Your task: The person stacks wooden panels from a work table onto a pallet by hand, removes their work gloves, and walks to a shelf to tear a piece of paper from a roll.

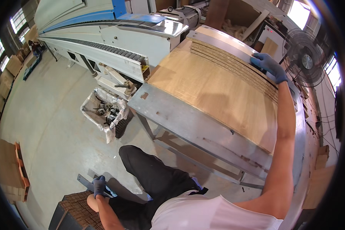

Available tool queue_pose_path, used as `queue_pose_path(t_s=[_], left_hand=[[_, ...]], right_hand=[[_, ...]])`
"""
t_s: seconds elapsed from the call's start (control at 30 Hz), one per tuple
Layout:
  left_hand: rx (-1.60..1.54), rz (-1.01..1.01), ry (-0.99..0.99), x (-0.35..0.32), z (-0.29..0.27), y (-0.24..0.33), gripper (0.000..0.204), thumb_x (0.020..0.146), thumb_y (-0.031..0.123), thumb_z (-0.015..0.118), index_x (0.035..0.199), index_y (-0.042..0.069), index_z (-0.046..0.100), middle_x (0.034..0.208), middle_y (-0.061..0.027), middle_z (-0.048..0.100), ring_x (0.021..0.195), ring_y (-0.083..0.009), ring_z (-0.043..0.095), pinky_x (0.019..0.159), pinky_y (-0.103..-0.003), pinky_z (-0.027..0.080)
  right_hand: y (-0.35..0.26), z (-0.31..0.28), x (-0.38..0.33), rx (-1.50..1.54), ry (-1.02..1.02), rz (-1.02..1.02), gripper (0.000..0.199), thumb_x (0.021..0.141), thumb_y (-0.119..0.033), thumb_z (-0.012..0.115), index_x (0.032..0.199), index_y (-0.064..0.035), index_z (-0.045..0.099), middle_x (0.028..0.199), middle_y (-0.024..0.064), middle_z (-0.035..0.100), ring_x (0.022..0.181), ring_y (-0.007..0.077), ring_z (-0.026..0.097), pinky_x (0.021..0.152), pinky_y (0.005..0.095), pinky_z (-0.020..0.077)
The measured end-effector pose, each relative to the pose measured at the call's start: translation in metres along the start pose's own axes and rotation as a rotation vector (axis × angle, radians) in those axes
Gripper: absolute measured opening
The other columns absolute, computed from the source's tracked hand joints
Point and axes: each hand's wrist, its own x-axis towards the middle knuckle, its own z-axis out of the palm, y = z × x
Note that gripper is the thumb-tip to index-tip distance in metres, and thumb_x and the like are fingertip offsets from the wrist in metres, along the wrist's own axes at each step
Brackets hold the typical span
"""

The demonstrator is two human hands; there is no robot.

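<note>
My left hand (99,186), in a grey-blue glove, is low at the left, closed around a flat grey metal strip (85,182). What kind of tool the strip belongs to I cannot make out. On the far right side of the metal table (188,119), my gloved right hand (271,66) rests with its fingers stretched out at the edge of the stacked boards. These wood-coloured boards (214,92) lie flat, stepped along their far edges. Something dark shows under the right hand's fingers, too hidden to name.
A long white-and-blue machine with a roller track (103,50) adjoins the table's far left. A lined bin (90,115) with metal parts stands beside the table. A round fan (306,59) is at the right. Dark brown stacked pieces (78,209) sit beside my left forearm.
</note>
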Motion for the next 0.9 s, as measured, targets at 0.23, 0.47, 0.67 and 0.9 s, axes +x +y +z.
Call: queue_pose_path(t_s=[0.23, 0.47, 0.67, 0.9], left_hand=[[0.042, 0.095, 0.1, -0.009, 0.014, -0.038, 0.037, 0.083, 0.023, 0.064, 0.105, -0.006, 0.067, 0.094, -0.0155, 0.07, 0.084, -0.0229, 0.066, 0.076, -0.033, 0.051], [0.138, 0.139, 0.064, -0.002, 0.017, -0.048, 0.032, 0.084, 0.02, 0.063, 0.103, -0.005, 0.068, 0.089, -0.0144, 0.07, 0.076, -0.0218, 0.066, 0.07, -0.033, 0.052], [-0.208, -0.069, -0.055, -0.015, 0.066, 0.019, 0.03, 0.088, 0.021, 0.06, 0.111, 0.003, 0.065, 0.076, -0.0028, 0.062, 0.061, -0.012, 0.059, 0.049, -0.026, 0.046], [-0.459, 0.068, -0.085, -0.071, 0.071, 0.134, 0.045, 0.092, 0.03, 0.061, 0.127, 0.002, 0.057, 0.105, -0.0096, 0.067, 0.079, -0.0171, 0.066, 0.065, -0.028, 0.054]], right_hand=[[-0.014, -0.004, 0.043, 0.202, -0.359, 0.184, 0.05, 0.085, -0.05, 0.066, 0.099, -0.0028, 0.071, 0.079, -0.0021, 0.067, 0.064, 0.0073, 0.059, 0.061, 0.024, 0.049], [0.004, 0.007, 0.051, 0.501, -0.41, 0.255, 0.043, 0.087, -0.045, 0.068, 0.091, -0.0016, 0.07, 0.079, -0.0005, 0.067, 0.067, 0.0086, 0.06, 0.063, 0.0241, 0.0494], [0.004, 0.006, 0.031, 0.339, -0.446, 0.199, 0.049, 0.087, -0.051, 0.063, 0.089, -0.0023, 0.069, 0.077, -0.0024, 0.065, 0.064, 0.0061, 0.057, 0.06, 0.0231, 0.0471], [-0.066, 0.014, -0.027, 0.097, -0.565, 0.061, 0.049, 0.085, -0.048, 0.06, 0.085, 0.0005, 0.067, 0.071, -0.0004, 0.061, 0.064, 0.0089, 0.056, 0.06, 0.0255, 0.0452]])
